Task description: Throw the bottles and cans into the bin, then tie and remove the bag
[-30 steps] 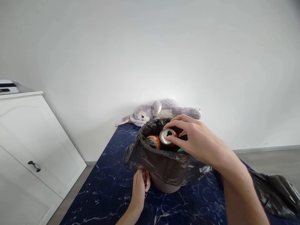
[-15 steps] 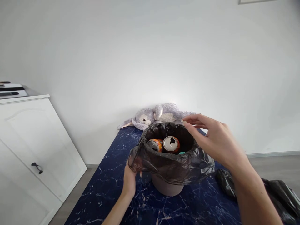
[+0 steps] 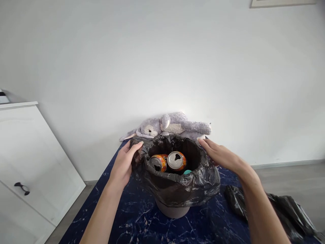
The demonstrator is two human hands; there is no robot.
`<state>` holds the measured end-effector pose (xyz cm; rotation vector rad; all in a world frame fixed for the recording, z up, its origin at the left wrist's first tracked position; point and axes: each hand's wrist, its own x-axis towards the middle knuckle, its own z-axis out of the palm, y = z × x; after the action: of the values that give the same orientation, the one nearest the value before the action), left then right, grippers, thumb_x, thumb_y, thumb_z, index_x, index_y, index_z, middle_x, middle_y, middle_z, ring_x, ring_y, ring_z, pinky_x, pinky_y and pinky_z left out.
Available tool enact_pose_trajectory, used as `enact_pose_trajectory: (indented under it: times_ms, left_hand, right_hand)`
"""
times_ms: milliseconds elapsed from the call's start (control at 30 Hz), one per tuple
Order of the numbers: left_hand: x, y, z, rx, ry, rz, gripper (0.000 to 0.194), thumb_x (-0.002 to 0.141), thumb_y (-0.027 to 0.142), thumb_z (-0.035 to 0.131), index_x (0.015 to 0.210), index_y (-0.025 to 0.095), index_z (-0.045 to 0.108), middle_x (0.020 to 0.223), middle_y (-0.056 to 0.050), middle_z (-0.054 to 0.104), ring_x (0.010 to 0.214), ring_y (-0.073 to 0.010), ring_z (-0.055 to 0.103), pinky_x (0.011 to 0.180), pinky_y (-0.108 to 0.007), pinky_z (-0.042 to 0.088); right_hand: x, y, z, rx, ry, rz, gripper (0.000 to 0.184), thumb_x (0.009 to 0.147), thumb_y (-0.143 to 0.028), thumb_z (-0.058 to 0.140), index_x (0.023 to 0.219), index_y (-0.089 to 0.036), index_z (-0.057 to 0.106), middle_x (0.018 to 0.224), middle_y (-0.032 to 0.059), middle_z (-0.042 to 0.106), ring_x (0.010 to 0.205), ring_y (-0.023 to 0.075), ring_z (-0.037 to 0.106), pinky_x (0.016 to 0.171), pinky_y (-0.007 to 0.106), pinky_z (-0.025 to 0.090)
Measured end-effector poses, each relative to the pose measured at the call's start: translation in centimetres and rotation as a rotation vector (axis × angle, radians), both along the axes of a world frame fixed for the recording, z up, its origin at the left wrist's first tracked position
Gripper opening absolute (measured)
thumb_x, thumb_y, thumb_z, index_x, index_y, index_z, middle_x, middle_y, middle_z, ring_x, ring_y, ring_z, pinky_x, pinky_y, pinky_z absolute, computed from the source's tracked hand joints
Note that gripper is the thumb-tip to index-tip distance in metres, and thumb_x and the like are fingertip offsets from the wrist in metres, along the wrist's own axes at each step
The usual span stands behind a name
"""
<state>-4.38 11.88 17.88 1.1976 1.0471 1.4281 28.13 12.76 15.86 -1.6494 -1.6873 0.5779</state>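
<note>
A small bin [image 3: 174, 212] stands upright on the table, lined with a black trash bag [image 3: 177, 191] whose edge is folded down outside the rim. Two orange soda cans lie inside: a left can [image 3: 162, 161], tilted, and a right can [image 3: 177, 161] with its opened top facing up. Beside them shows a teal item [image 3: 187, 172], mostly hidden. My left hand [image 3: 124, 164] is closed on the bag's left edge, thumb on top. At the far right of the rim, my right hand [image 3: 219, 154] pinches the bag, its fingers partly hidden behind the plastic.
The table [image 3: 137, 217] has a dark blue marbled top. A grey plush rabbit [image 3: 175, 118] lies behind the bin against the wall. More black plastic [image 3: 289, 210] rests at the right. A white cabinet [image 3: 40, 152] stands on the left.
My left hand has risen from the bin's side to the bag's upper left edge. My right hand has lowered onto the right rim. The view has shifted slightly right.
</note>
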Motion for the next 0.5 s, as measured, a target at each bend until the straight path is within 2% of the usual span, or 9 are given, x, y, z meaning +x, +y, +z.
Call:
enact_pose_trajectory:
  times_ms: [100,167,267,333,433,500]
  left_hand:
    - [0.2,-0.8,1.1,0.036,-0.019,0.0,0.066,0.08,0.046,0.088,0.139,0.023,0.07,0.119,-0.009,0.081,0.104,-0.03,0.077,0.084,-0.032,0.061]
    - [0.2,-1.5,1.7,0.03,-0.016,0.001,0.065,0.08,0.045,0.089,0.139,0.025,0.07,0.118,-0.008,0.08,0.102,-0.0292,0.077,0.08,-0.031,0.061]
    - [0.0,-2.4,2.4,0.05,-0.015,0.022,0.055,0.078,0.043,0.091,0.127,0.026,0.074,0.107,-0.005,0.08,0.087,-0.025,0.076,0.068,-0.026,0.059]
    - [-0.2,-3.0,2.8,0.077,-0.041,0.039,0.044,0.075,0.04,0.093,0.114,0.025,0.076,0.095,-0.001,0.078,0.075,-0.0197,0.073,0.062,-0.023,0.056]
    - [-0.7,-3.5,3.3,0.084,-0.086,0.067,0.037,0.072,0.037,0.095,0.1,0.025,0.075,0.079,0.004,0.071,0.063,-0.0131,0.066,0.057,-0.019,0.054]
    - [-1.1,-4.0,3.8,0.035,-0.085,0.117,0.041,0.068,0.039,0.097,0.099,0.026,0.074,0.071,0.006,0.065,0.052,-0.0097,0.058,0.045,-0.015,0.045]
  right_hand:
    - [-0.1,0.9,-0.5,-0.031,0.071,0.135,0.041,0.097,-0.056,0.056,0.123,-0.03,0.075,0.114,0.0086,0.078,0.117,0.0356,0.072,0.106,0.048,0.055]
    - [-0.4,1.1,-0.6,-0.044,0.138,0.185,0.04,0.098,-0.055,0.055,0.121,-0.028,0.074,0.112,0.0084,0.077,0.118,0.0339,0.071,0.103,0.045,0.057]
    - [-0.6,1.0,-0.6,-0.056,0.248,0.202,0.049,0.099,-0.062,0.052,0.128,-0.024,0.064,0.097,0.009,0.075,0.093,0.03,0.074,0.077,0.041,0.061]
    - [-0.7,0.6,-0.4,-0.047,0.321,0.207,0.055,0.096,-0.065,0.057,0.134,-0.024,0.055,0.088,0.0053,0.07,0.075,0.0246,0.069,0.062,0.036,0.056]
    - [-0.8,-0.1,0.2,0.0,0.405,0.211,0.058,0.091,-0.063,0.065,0.134,-0.027,0.051,0.085,-0.0004,0.063,0.066,0.0174,0.059,0.057,0.03,0.048]
    - [-1.1,-0.6,0.8,0.03,0.438,0.215,0.055,0.089,-0.062,0.068,0.13,-0.027,0.054,0.085,-0.0014,0.061,0.066,0.0156,0.056,0.058,0.029,0.045]
